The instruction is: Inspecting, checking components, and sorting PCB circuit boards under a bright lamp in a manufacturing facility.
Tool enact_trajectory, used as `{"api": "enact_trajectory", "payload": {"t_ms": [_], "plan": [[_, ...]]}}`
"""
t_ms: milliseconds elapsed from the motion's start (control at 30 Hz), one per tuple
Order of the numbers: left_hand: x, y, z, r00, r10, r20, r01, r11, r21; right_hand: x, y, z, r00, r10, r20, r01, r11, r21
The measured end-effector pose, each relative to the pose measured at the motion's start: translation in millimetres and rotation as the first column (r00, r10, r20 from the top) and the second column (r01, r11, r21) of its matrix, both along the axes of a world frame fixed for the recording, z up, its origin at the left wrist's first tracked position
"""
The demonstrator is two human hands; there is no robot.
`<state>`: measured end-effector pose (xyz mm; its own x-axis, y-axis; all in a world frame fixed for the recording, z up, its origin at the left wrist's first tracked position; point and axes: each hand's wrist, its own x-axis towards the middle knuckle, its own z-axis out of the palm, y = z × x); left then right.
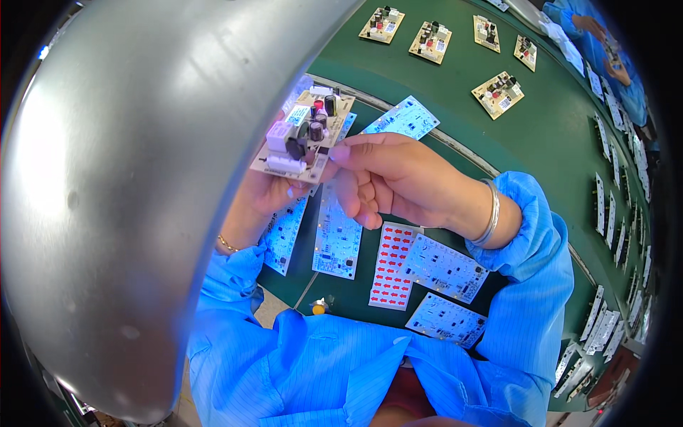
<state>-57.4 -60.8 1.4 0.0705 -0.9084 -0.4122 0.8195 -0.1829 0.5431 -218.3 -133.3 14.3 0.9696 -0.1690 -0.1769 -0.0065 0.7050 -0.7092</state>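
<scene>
Grasping tan circuit board [304, 134] in left hand [263, 196], above surface [345, 300] inward of near edge; touching with right hand [398, 169], cannot tell if gripping.

Head cam: left unit of a side-by-side fisheye pair, head-worn. Aimed down over the blue striped long-sleeved garment [334, 363]; image upright, unmirrored. Bare left hand [265, 193] and bare right hand [405, 174] are framed near centre, close range. Left side is blocked by a large silver metal dome [121, 178], nearer the lens. Curved dark-green work surface [427, 92] is covered beyond; rim bent, corners blacked out.
</scene>
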Motion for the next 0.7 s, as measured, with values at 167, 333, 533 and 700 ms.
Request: {"api": "enact_trajectory", "payload": {"t_ms": [167, 333, 533, 700], "plan": [[-9, 5, 7, 0.970, 0.158, 0.186, -0.183, 0.974, 0.132, 4, 1, -3, 0.994, -0.048, -0.098, 0.028, 0.980, -0.196], [-11, 8, 13, 0.967, 0.161, 0.195, -0.188, 0.974, 0.126, 2, -25, 1, 0.970, -0.210, -0.123, 0.106, 0.819, -0.564], [-14, -10, 36, 0.948, 0.183, 0.261, -0.256, 0.925, 0.281, 24, -40, -1, 0.940, -0.338, -0.051, 0.262, 0.809, -0.526], [10, -15, 14, 0.986, -0.094, -0.136, 0.115, 0.981, 0.159, 21, -65, -21, 0.982, -0.024, 0.187, 0.058, 0.982, -0.180]]}}
